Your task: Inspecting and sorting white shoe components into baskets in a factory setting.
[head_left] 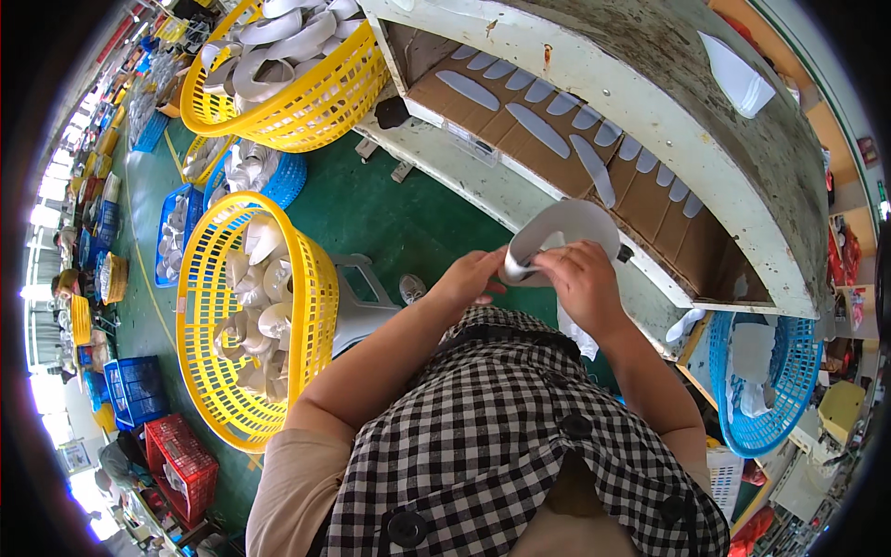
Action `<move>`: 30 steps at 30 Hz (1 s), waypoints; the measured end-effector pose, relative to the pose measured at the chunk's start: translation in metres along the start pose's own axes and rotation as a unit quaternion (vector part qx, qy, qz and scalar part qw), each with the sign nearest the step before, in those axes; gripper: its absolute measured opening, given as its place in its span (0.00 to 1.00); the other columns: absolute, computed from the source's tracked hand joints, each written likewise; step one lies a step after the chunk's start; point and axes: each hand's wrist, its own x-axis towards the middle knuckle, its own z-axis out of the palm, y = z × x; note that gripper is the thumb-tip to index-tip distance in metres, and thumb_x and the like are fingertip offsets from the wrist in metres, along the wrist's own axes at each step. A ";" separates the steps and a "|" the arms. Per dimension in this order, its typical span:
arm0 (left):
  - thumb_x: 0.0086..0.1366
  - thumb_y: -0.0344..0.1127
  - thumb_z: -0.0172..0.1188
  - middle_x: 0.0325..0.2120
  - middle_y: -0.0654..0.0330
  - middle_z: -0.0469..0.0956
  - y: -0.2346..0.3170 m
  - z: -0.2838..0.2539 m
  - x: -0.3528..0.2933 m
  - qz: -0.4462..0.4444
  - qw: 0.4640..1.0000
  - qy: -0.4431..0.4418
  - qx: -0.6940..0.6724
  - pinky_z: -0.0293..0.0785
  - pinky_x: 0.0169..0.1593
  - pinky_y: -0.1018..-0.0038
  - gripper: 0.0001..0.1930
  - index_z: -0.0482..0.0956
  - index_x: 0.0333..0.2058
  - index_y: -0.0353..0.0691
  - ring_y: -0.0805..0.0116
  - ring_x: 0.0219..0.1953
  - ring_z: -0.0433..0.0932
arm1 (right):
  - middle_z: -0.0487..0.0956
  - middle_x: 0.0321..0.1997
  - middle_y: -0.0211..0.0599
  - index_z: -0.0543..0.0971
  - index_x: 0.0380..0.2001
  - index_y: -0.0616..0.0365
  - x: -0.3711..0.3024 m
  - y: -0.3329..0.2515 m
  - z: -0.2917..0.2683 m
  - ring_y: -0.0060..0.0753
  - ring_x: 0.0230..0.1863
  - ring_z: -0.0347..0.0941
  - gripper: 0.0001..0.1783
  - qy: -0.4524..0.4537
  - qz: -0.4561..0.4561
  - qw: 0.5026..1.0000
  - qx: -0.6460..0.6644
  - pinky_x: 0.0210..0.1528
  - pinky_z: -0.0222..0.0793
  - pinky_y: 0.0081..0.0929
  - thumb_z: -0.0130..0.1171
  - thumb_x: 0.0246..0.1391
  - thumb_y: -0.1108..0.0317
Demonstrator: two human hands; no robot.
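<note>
A curved white sheet piece (583, 219), bent round into an open loop, is held in front of my waist. My left hand (471, 277) pinches its left end between thumb and fingers. My right hand (585, 278) is closed on its lower edge, with the fingertips inside the curve. Beyond the hands, flat pale elongated pieces (538, 130) lie in rows on brown cardboard (640, 200) inside the open-fronted bench. What the fingertips press on inside the loop is too small to make out.
At my left stands a yellow basket (320, 306) of curled white pieces, beside a grey stool (362, 288). Another full yellow basket (306, 116) is farther off. The worn bench top (650, 56) carries a white piece (738, 79). A blue basket (780, 427) is at the right.
</note>
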 end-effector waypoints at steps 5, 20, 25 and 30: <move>0.63 0.44 0.44 0.36 0.61 0.74 -0.006 -0.001 0.012 0.049 0.976 -0.024 -0.210 0.68 0.39 0.75 0.16 0.71 0.41 0.39 0.69 0.36 0.72 | 0.76 0.28 0.34 0.75 0.29 0.56 -0.005 -0.004 -0.003 0.32 0.32 0.72 0.08 0.003 -0.037 0.999 0.019 0.39 0.63 0.26 0.59 0.40 0.73; 0.54 0.27 0.58 0.40 0.57 0.73 0.015 0.005 -0.021 0.112 0.955 -0.153 -0.230 0.70 0.47 0.69 0.26 0.61 0.51 0.36 0.67 0.42 0.74 | 0.74 0.37 0.34 0.69 0.43 0.61 -0.017 -0.036 -0.006 0.25 0.39 0.70 0.17 0.088 0.501 0.445 0.737 0.44 0.65 0.23 0.43 0.59 0.60; 0.51 0.33 0.64 0.41 0.59 0.72 0.011 0.015 -0.033 0.090 0.927 -0.251 -0.266 0.64 0.52 0.71 0.28 0.63 0.50 0.35 0.69 0.45 0.71 | 0.74 0.38 0.33 0.70 0.41 0.61 -0.019 -0.028 -0.010 0.23 0.37 0.70 0.16 0.104 0.459 0.549 0.690 0.43 0.65 0.22 0.43 0.59 0.60; 0.48 0.27 0.65 0.41 0.60 0.73 0.008 0.021 -0.049 0.042 0.934 -0.234 -0.267 0.63 0.53 0.72 0.26 0.68 0.47 0.36 0.69 0.46 0.71 | 0.75 0.36 0.33 0.71 0.38 0.61 -0.001 -0.035 -0.008 0.22 0.37 0.70 0.16 0.106 0.473 0.525 0.700 0.42 0.65 0.21 0.43 0.59 0.59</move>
